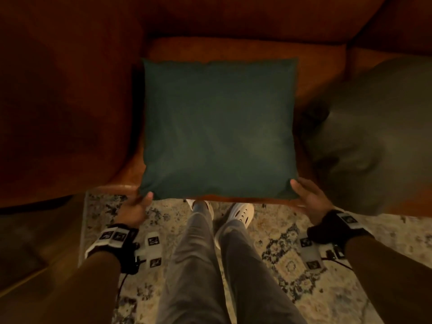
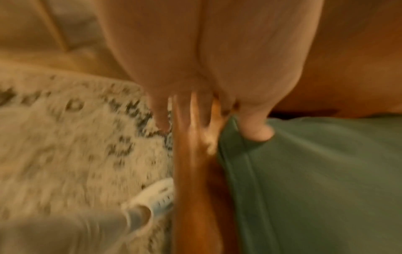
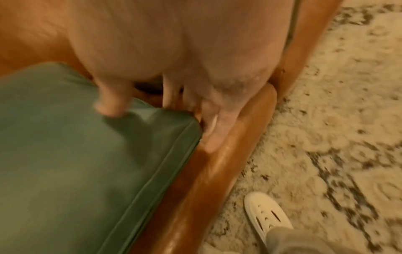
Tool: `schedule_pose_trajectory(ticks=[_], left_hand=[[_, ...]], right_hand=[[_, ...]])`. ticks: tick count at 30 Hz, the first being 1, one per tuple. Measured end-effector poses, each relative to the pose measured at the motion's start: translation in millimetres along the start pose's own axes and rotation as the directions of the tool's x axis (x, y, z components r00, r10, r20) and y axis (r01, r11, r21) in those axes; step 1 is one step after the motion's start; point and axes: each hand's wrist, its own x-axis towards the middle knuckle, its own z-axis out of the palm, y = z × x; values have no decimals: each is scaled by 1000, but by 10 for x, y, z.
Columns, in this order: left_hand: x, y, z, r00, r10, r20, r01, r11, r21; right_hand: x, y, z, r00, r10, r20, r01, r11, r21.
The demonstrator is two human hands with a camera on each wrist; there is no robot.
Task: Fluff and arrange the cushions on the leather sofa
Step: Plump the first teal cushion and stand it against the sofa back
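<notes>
A dark green square cushion [image 1: 218, 127] lies flat on the seat of the orange-brown leather sofa [image 1: 70, 90]. My left hand [image 1: 142, 197] pinches its near left corner. In the left wrist view the thumb [image 2: 259, 134] presses on top of the green cushion [image 2: 315, 180] while the fingers lie beneath, at the seat's front edge [image 2: 191, 171]. My right hand [image 1: 300, 192] holds the near right corner the same way. In the right wrist view its thumb [image 3: 110, 106] sits on the cushion [image 3: 87, 163] and its fingers [image 3: 215, 130] lie under the corner.
A second, olive-grey cushion [image 1: 374, 127] lies on the seat to the right, close to the green one. I stand on a patterned pale rug [image 1: 292, 253] in white shoes [image 1: 240, 213], toes at the sofa's front edge. Wooden floor shows at the far left.
</notes>
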Motion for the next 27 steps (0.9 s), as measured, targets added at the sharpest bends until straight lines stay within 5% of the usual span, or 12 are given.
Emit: schedule_pose_trajectory(ticks=[3,5,7,9,13,16,20,27], left_hand=[[105,3,179,997,-72,25,76,982,-175],[125,-31,120,996,-69,-63,68,998,-14],[150,-70,-54,992,-85,-95,102,979,179],[226,-56,-258,984,-123,-125,155,942,297],[282,359,-436,978,53,-204,70,830,553],[576,890,-433,968,165,-187,-105,950,294],[591,1870,-96,967,253,-17,-249,961,116],[1311,2706,178,982,160,101,-138,971,-196]], right_hand=[[153,87,-25,994,-69,-81,56,986,-160],[208,112,-200,991,-97,-97,41,884,-465],[155,92,-370,990,-74,-118,-39,667,-744],[33,5,-441,992,-65,-111,-51,592,-805],[-83,-480,-284,972,-234,4,176,718,-674],[-25,-1028,47,932,-363,-13,286,754,-592],[369,-1700,464,899,-426,-100,318,794,-518],[1290,-2538,824,956,-267,-118,167,832,-528]])
